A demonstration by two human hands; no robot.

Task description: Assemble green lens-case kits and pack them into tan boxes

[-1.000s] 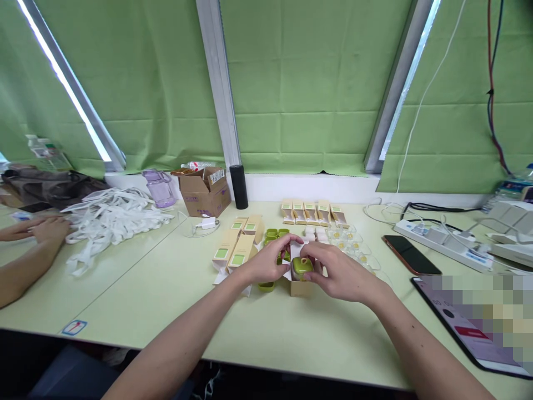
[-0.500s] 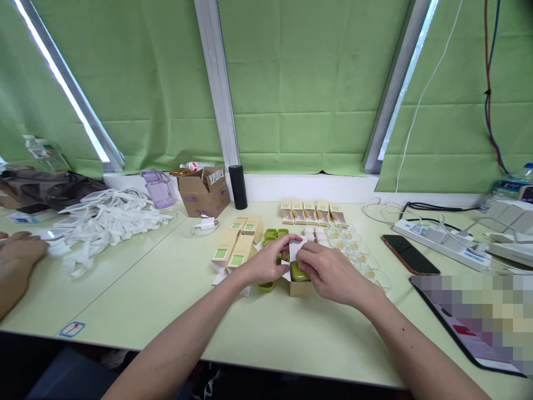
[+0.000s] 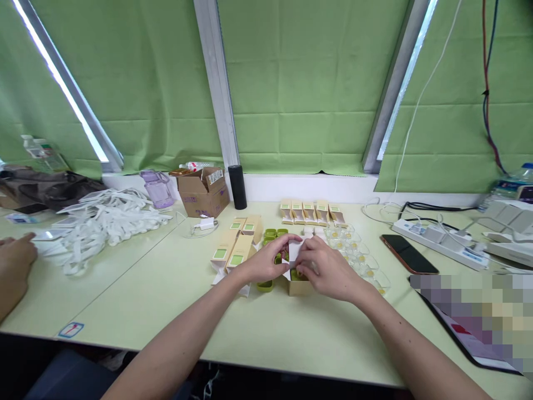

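A small tan cardboard box [image 3: 298,288] stands on the table with its white inner flap [image 3: 294,253] raised. My left hand [image 3: 272,260] grips the box by its left side and flap, fingers curled. Over the opening, my right hand [image 3: 325,264] has its fingers pinched together on a green plastic case [image 3: 295,274], which sits inside the box and is partly hidden by the fingers. Behind and left of the box are several open green trays [image 3: 270,233]. Several yellow cartons [image 3: 233,247] with green labels lie left of my left hand.
Clear plastic pieces [image 3: 360,255] with yellow centres and white blocks [image 3: 314,231] lie to the right. Five-sided clutter aside, small cartons [image 3: 308,211] line the back. A phone [image 3: 410,254], power strip [image 3: 441,244] and tablet [image 3: 466,328] sit right. A co-worker's hand [image 3: 16,261] is beside white straps [image 3: 104,222].
The green case sits lower in the box, and my right fingers have moved down and in over it. My left hand stays put. The co-worker's hand has shifted left.
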